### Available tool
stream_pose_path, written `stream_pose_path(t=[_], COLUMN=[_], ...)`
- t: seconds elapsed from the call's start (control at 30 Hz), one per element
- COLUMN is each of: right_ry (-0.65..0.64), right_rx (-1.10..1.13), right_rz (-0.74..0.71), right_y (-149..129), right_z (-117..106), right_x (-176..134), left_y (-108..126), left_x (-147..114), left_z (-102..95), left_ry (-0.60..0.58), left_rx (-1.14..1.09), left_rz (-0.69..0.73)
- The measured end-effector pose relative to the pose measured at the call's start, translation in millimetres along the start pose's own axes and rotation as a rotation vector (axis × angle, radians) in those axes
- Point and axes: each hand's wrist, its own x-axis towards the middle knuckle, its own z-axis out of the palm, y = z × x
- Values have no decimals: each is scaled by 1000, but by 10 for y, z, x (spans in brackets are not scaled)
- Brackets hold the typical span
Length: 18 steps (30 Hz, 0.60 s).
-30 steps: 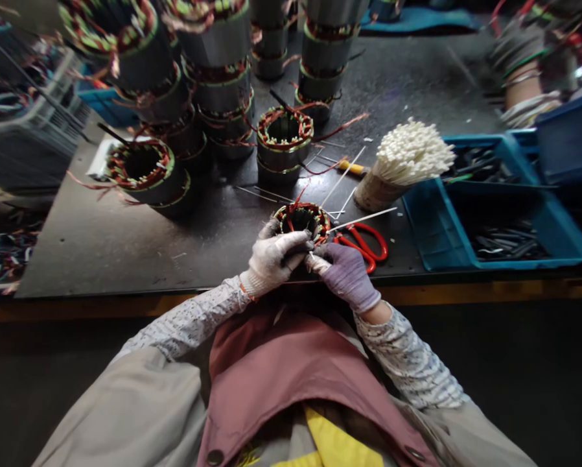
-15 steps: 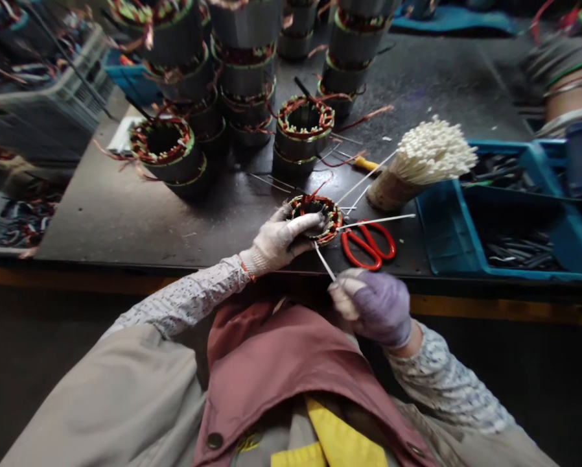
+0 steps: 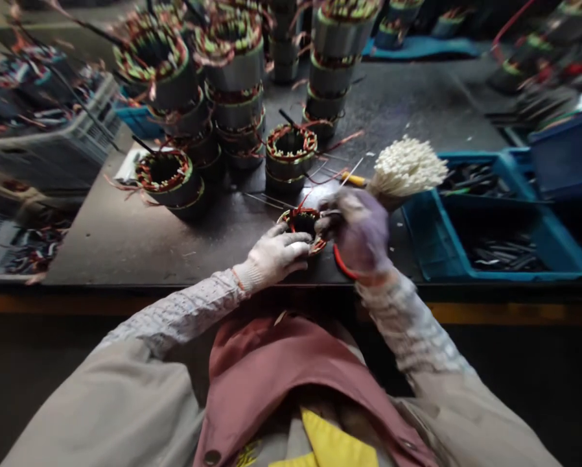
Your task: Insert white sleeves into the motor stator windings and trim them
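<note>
While the left hand [image 3: 277, 253] holds a wound motor stator [image 3: 301, 222] near the front of the worktop [image 3: 213, 237], the blurred right hand [image 3: 359, 227], grasp unclear, is at its rim, probably lacing, which next calls for steady bracing.

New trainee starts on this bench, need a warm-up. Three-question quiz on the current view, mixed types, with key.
1. True or false: the left hand is gripping the yellow handle.

2. What colour is most of the glove on the right hand?
A. green
B. purple
C. orange

3. Fill in: to the right of the bundle of white sticks stand bins coloured ____.

Key:
1. False; it touches the wound ring nearest the person.
2. B
3. blue
</note>
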Motion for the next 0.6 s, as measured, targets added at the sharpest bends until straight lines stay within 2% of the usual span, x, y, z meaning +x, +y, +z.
stream_pose_path(t=[0.03, 0.07, 0.1, 0.13, 0.17, 0.23, 0.27, 0.33, 0.37, 0.4, 0.5, 0.53, 0.6], right_ry=[105, 336, 429, 298, 105, -278, -420, -589, -630, -655, -651, -628, -571], right_rx=[-9, -64, -163, -335, -549, -923, -1066, -1235, -1272, -1285, -1298, -1294, -1232], right_rz=[-25, -101, -129, -80, -21, 99, 139, 204, 237, 266, 299, 275, 161], right_y=[28, 78, 151, 239, 335, 508, 568, 618, 611, 588, 484, 454, 410], right_z=[-170, -352, -524, -666, -762, -804, -766, -651, -605, -580, -639, -685, -760], right_x=[-104, -228, -350, -450, -517, -540, -504, -385, -329, -292, -380, -477, -724], left_y=[24, 55, 94, 141, 194, 302, 347, 393, 388, 364, 220, 170, 100], left_x=[-29, -56, -74, -81, -75, -32, -3, 48, 65, 73, 56, 44, 20], left_z=[-54, -110, -169, -232, -301, -460, -541, -660, -677, -654, -377, -252, -37], left_ry=[34, 65, 79, 73, 53, 51, 103, 254, 284, 258, -2, -37, -18], left_rx=[-34, -68, -93, -104, -98, -43, -5, 72, 110, 143, 173, 168, 166], left_rz=[-16, -39, -60, -74, -73, -38, -25, -39, -53, -67, -91, -104, -125])
